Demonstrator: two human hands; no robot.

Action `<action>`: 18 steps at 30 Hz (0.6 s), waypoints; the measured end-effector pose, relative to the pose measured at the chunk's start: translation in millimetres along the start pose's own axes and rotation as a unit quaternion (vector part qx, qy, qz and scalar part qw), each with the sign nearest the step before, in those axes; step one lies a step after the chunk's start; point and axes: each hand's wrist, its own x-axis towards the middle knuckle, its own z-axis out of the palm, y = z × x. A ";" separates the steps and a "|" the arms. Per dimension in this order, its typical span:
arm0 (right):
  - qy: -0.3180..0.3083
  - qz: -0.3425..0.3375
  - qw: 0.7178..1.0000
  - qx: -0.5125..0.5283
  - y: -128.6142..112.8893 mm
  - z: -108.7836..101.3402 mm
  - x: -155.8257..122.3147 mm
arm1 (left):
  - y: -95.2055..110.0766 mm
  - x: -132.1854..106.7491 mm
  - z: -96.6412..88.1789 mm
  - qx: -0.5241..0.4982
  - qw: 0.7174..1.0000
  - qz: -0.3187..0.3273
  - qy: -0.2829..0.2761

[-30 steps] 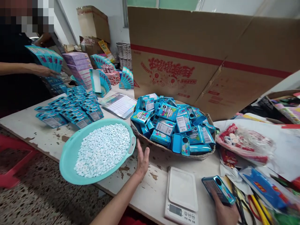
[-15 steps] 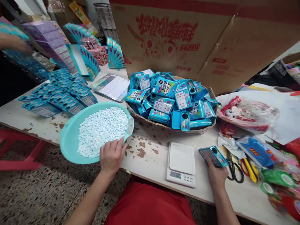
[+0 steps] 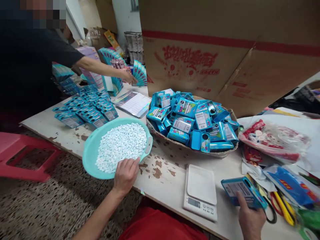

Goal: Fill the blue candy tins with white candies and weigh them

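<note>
My left hand (image 3: 125,175) rests on the near rim of a teal basin (image 3: 91,151), fingers curled over the edge among the small white candies (image 3: 121,146) that fill it. My right hand (image 3: 250,221) holds a blue tin (image 3: 242,192) tilted above the table's near right side. A white digital scale (image 3: 201,192) sits between my hands with nothing on its plate. Behind it a woven basket (image 3: 226,154) is heaped with blue tins (image 3: 190,121).
A large cardboard box (image 3: 232,56) stands behind the basket. Rows of blue tins (image 3: 86,110) lie at the left, where another person's hand (image 3: 129,76) reaches fanned blue cards (image 3: 140,73). Scissors (image 3: 271,208) and bagged goods (image 3: 272,140) crowd the right. A red stool (image 3: 22,156) stands on the floor.
My left hand moved from beside the basket to the basin's near rim and stays there. My right hand lifted the tin a little. The other person now reaches across to the fanned cards.
</note>
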 end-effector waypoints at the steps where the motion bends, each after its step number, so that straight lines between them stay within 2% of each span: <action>1: -0.007 -0.007 1.000 0.007 0.2 -1.2 1.4 | -0.9 -2.2 -1.1 -0.009 1.000 0.004 0.001; 4: -0.042 -0.052 0.996 0.057 -5.1 -0.9 10.5 | -4.7 -2.7 -4.3 -0.067 0.998 0.011 0.013; 6: -0.085 -0.107 0.987 0.082 -15.6 1.3 19.0 | -9.3 6.8 -5.5 -0.139 0.990 -0.008 0.030; 8: -0.144 -0.193 0.967 0.087 -31.8 4.5 27.5 | -14.9 28.0 -3.5 -0.229 0.969 -0.075 0.051; 11: -0.219 -0.333 0.913 0.092 -62.6 12.9 38.7 | -17.6 79.4 11.9 -0.354 0.906 -0.223 0.063; 13: -0.248 -0.390 0.882 0.094 -83.5 21.5 45.5 | -9.3 118.5 31.3 -0.409 0.859 -0.299 0.072; 15: -0.271 -0.418 0.863 0.086 -101.4 31.1 52.3 | 8.8 153.3 53.6 -0.436 0.825 -0.346 0.095; 18: -0.289 -0.426 0.856 0.046 -117.5 43.6 61.6 | 43.5 190.1 80.0 -0.398 0.820 -0.394 0.121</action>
